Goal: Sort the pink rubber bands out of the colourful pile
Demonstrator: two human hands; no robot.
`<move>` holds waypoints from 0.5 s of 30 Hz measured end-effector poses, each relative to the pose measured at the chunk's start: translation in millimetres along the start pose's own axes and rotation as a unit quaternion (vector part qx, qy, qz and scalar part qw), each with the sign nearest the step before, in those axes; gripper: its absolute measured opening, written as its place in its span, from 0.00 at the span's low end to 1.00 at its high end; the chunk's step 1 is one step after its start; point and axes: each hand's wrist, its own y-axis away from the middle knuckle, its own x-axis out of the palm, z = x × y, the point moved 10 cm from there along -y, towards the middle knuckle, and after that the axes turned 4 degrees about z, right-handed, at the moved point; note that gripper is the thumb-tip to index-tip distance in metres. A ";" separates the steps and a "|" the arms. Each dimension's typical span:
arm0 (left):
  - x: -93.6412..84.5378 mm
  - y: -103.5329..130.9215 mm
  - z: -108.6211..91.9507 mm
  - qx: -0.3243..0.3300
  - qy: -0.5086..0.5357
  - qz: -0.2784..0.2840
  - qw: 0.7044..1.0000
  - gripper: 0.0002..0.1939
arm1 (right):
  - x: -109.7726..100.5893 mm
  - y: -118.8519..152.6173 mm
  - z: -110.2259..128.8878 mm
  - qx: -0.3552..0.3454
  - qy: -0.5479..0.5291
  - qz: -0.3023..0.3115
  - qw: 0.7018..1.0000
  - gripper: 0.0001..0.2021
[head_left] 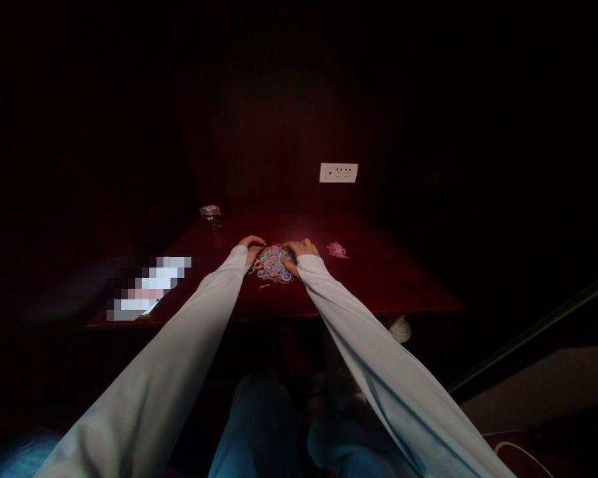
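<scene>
A heap of small multicoloured rings, like elastic bands, (pixel 275 264) lies on the dark red table (pixel 369 285). At its left edge rests my left hand (pixel 252 246), fingers curved and thumb apart from them. My right hand (pixel 299 252) is at the right edge of the heap, its fingers spread and thumb low against the rings. Neither hand visibly grips anything; the palms are hidden. To the right of my right hand sits a smaller pile of pink bands (pixel 337 249). One loose band (pixel 264 287) lies in front of the heap.
A clear round container (pixel 210 212) stands at the table's back left. A bright, pixelated flat object (pixel 152 289) lies near the left front edge. A white socket panel (pixel 339 173) is on the wall behind. Something whitish (pixel 400 328) shows below the table's front edge.
</scene>
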 end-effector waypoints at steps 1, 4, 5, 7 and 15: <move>-1.6 0.8 -3.2 0.011 -0.002 -0.003 1.000 0.06 | 0.2 -0.4 0.5 -0.004 -0.004 0.000 1.000 0.18; 1.3 6.6 -26.7 0.080 0.000 0.022 0.997 0.10 | 0.9 -1.4 3.2 -0.020 -0.011 0.005 1.000 0.18; 5.6 10.4 -38.2 0.113 0.002 0.045 0.993 0.12 | 1.1 -1.9 3.9 -0.023 -0.012 0.007 1.000 0.18; 13.8 20.1 -58.6 0.168 -0.020 0.086 0.982 0.16 | 2.0 -2.8 4.9 -0.027 -0.017 0.013 0.999 0.18; 25.1 29.4 -55.7 0.147 -0.082 0.147 0.975 0.23 | -8.6 0.0 -6.0 0.016 -0.104 -0.044 0.993 0.12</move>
